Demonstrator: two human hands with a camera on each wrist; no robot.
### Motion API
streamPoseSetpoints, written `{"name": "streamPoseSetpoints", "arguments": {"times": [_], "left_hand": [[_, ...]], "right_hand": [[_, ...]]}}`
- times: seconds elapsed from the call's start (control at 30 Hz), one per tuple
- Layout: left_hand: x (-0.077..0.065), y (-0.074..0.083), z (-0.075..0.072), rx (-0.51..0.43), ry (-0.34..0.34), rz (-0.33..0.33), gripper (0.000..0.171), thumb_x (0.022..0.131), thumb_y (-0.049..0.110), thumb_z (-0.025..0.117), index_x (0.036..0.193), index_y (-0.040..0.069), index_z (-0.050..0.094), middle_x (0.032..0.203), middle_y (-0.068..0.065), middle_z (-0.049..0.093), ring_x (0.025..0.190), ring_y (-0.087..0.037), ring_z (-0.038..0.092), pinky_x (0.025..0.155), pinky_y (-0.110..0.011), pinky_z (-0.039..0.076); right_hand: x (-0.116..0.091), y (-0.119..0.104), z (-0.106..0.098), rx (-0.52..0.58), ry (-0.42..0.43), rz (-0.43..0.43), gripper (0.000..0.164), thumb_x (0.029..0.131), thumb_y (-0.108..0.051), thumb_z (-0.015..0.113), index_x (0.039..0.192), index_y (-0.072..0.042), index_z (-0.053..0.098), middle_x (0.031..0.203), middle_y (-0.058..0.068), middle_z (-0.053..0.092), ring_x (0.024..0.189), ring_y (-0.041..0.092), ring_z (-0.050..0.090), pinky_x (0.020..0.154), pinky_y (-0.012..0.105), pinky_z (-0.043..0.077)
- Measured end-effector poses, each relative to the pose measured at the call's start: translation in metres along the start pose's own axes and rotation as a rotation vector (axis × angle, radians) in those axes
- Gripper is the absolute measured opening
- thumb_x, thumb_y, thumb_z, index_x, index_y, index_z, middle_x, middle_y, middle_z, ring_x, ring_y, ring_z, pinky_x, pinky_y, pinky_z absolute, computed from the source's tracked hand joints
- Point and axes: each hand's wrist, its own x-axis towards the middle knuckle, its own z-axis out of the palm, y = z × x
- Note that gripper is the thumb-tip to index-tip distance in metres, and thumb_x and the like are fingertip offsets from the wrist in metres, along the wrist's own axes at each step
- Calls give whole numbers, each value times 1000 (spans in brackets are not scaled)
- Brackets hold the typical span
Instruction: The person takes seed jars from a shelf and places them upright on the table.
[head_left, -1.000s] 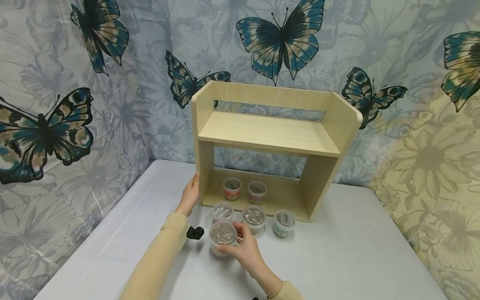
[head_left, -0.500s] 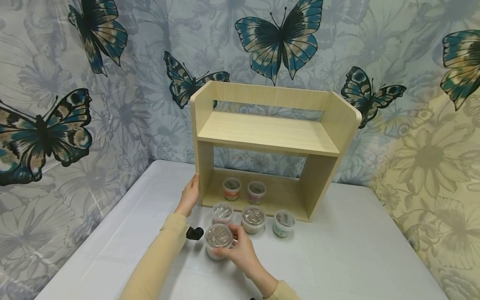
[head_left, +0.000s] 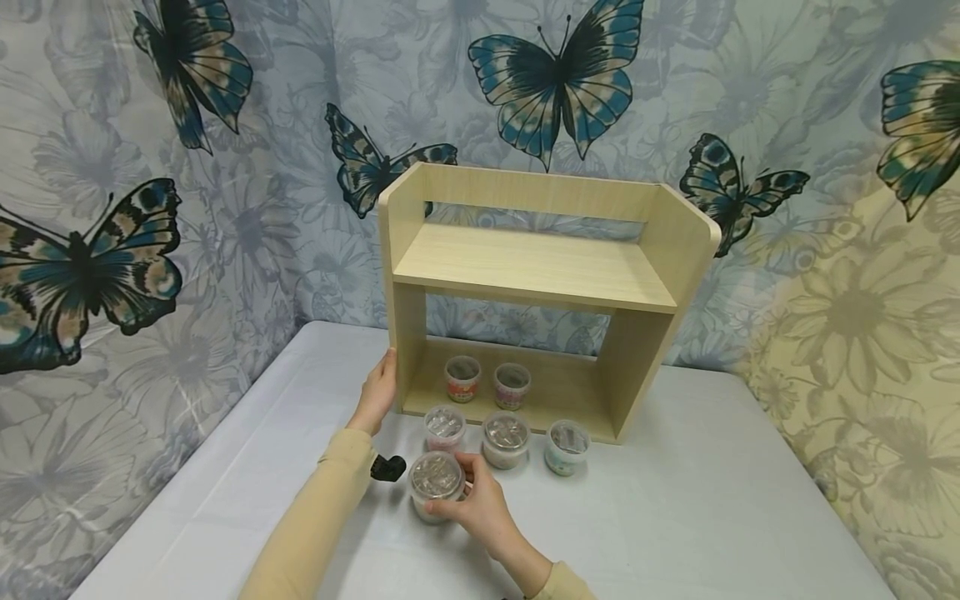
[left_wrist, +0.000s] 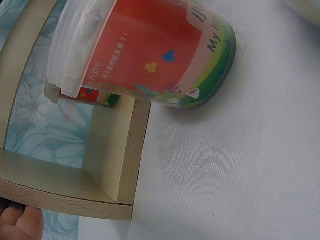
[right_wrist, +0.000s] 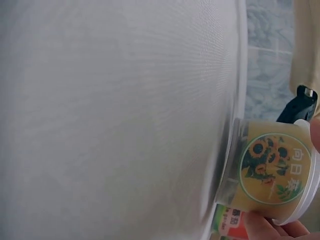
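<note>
My right hand (head_left: 483, 507) grips a lidded clear plastic cup (head_left: 437, 487) by its side, thumb in front and fingers behind. The right wrist view shows the cup's yellow sunflower label (right_wrist: 272, 167). My left hand (head_left: 375, 393) rests against the outside of the left side panel of a light wooden two-tier shelf (head_left: 528, 292); part of its fingers show beside the panel in the left wrist view. Just beyond the held cup stands a cup with a red label (left_wrist: 150, 52), lidded. Two more cups, a lidded one (head_left: 506, 442) and one with a greenish label (head_left: 567, 448), stand to its right.
Two cups, one with a red band (head_left: 462, 380) and one purplish (head_left: 512, 387), stand on the lower shelf board. A white cloth (head_left: 712, 500) covers the table. A black wrist device (head_left: 388, 468) sticks out from the left sleeve. Butterfly-patterned walls stand behind.
My right hand has moved the sunflower cup slightly left and toward me, mostly in the first half second. The left hand stays at the shelf panel. The other cups stand where they were.
</note>
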Motion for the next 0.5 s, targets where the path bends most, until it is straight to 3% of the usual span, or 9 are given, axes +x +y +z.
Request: {"name": "streamPoseSetpoints", "arguments": {"times": [0.5], "left_hand": [[0, -1, -1, -2, -2, 15, 85, 87, 72, 17, 149, 13, 21, 150, -11, 22, 135, -36, 18, 107, -52, 18]], "right_hand": [[2, 4, 0, -19, -7, -8, 80, 65, -15, 86, 125, 9, 40, 114, 16, 51, 110, 32, 49, 98, 48, 37]]}}
